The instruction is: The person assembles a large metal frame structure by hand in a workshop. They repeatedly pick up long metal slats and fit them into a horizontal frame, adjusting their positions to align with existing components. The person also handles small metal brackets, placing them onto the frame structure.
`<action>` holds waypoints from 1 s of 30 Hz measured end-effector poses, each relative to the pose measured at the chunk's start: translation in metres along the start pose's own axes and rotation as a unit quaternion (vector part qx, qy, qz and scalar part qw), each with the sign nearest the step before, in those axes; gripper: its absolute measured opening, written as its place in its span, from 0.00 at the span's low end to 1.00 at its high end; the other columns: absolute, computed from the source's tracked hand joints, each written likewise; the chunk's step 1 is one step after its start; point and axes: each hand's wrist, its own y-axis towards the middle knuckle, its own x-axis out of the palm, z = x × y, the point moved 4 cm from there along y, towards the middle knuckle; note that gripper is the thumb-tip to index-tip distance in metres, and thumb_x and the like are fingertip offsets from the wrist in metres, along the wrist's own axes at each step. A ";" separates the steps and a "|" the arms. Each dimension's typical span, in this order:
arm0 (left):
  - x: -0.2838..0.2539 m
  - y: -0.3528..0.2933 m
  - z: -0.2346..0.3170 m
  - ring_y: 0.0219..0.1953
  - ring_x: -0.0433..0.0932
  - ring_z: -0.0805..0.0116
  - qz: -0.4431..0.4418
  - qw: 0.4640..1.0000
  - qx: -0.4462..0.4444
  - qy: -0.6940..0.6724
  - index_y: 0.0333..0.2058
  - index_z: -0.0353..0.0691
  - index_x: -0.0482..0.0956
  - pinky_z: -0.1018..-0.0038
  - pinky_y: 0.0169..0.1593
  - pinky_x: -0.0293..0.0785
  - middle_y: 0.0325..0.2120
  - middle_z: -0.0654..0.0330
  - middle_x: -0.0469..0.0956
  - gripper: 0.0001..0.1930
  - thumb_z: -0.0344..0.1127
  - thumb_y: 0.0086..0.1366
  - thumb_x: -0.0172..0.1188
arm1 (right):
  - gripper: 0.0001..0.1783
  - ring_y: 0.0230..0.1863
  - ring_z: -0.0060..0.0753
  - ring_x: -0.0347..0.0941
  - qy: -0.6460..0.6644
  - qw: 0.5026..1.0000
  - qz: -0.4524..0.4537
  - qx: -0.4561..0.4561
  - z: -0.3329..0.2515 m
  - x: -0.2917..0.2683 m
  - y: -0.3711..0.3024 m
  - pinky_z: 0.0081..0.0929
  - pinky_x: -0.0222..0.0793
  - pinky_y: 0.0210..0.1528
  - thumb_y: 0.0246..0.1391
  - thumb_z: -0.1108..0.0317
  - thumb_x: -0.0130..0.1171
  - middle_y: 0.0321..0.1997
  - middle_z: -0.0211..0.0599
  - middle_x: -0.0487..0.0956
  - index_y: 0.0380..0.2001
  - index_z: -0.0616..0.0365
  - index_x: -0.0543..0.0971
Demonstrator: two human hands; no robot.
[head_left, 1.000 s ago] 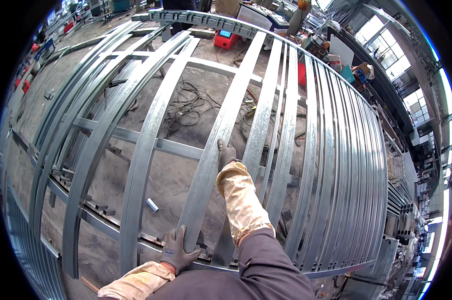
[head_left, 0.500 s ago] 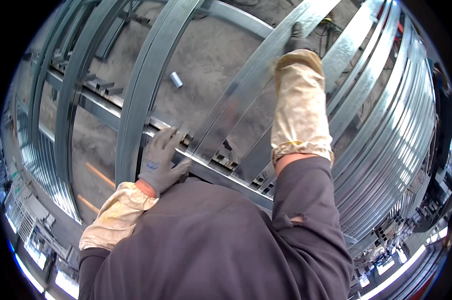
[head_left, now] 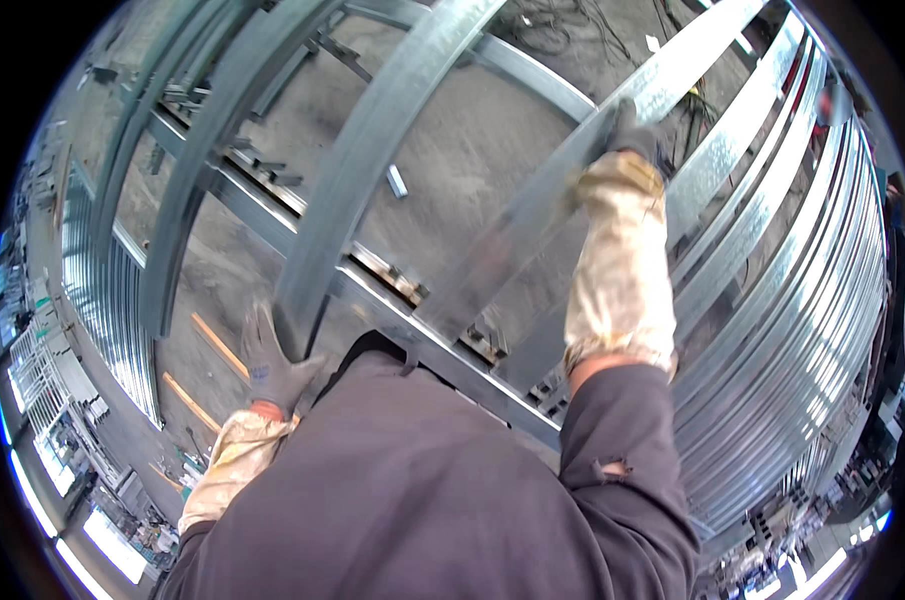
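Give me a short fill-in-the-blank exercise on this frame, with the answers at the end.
1. The left hand and the right hand, which is at a long metal beam, both wear grey ____.
2. The dark sleeve with a hole is on the ____ arm.
3. The short metal piece lies on the ____.
4. The orange-brown strips lie nearer the ____ hand.

Missing words: gloves; right; floor; left.

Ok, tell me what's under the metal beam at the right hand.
A crossbar meets the beam from the left and seems to pass beneath; grey floor shows alongside. Anything directly underneath is covered.
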 end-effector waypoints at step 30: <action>-0.075 0.124 -0.190 0.58 0.71 0.38 -0.051 0.986 0.096 -0.125 0.67 0.32 0.60 0.50 0.60 0.69 0.56 0.40 0.71 0.62 0.58 0.38 0.81 | 0.35 0.61 0.51 0.76 0.418 0.886 -0.179 0.091 -0.221 0.211 -0.249 0.41 0.69 0.64 0.60 0.59 0.68 0.62 0.53 0.79 0.65 0.64 0.70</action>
